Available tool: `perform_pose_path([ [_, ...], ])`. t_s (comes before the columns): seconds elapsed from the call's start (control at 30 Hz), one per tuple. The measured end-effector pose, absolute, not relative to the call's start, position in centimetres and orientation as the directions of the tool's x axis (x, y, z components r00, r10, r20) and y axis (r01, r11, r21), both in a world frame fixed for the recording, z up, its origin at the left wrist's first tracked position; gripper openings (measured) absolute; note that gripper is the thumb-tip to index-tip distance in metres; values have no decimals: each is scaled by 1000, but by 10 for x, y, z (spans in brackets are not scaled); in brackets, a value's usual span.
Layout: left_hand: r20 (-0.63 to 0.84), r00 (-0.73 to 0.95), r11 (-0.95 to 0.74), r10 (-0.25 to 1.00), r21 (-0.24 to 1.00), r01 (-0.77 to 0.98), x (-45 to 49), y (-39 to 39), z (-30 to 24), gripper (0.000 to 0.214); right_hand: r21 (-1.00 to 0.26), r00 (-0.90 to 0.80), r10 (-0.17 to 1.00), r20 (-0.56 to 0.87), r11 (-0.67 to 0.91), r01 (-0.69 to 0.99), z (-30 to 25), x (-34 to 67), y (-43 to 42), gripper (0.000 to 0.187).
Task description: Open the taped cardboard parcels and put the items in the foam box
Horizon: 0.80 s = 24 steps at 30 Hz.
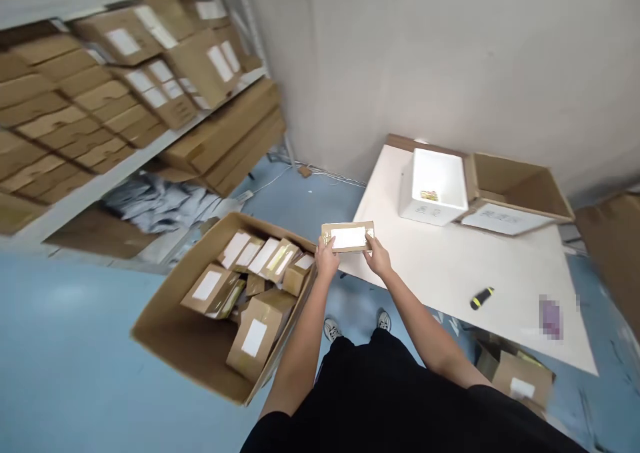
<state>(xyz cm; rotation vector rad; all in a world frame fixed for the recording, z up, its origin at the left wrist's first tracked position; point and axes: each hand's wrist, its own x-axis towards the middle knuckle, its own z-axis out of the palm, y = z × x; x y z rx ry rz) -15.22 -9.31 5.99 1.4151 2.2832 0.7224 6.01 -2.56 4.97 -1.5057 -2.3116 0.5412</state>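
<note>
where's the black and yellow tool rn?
Head view: the tool lies on the white table, right of both hands and nearer the person than the white bin.

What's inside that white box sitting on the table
The white box on the table is open on top, and a small gold-coloured item lies at its bottom. The near wall hides part of the floor, so anything there cannot be seen.
</note>
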Motion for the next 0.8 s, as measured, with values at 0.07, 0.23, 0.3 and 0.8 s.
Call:
perform_pose_path([
  [0.07,-47,-318,283,947,589,757,-115,-65,63,68,-518,-266,963,52,253,817,51,105,-25,69],
  [0.23,-44,-22,43,999,570,821,6,2,67,69,-572,-4,999,52,33,819,47,229,-29,70],
  [0.3,-61,72,-26,995,561,827,57,26,67,69,-587,79,995,55,-32,809,43,279,-31,70],
  [0.8,-357,66,68,932,349,935,261,87,37,64,-582,74,949,-305,-248,774,38,479,-20,73],
])
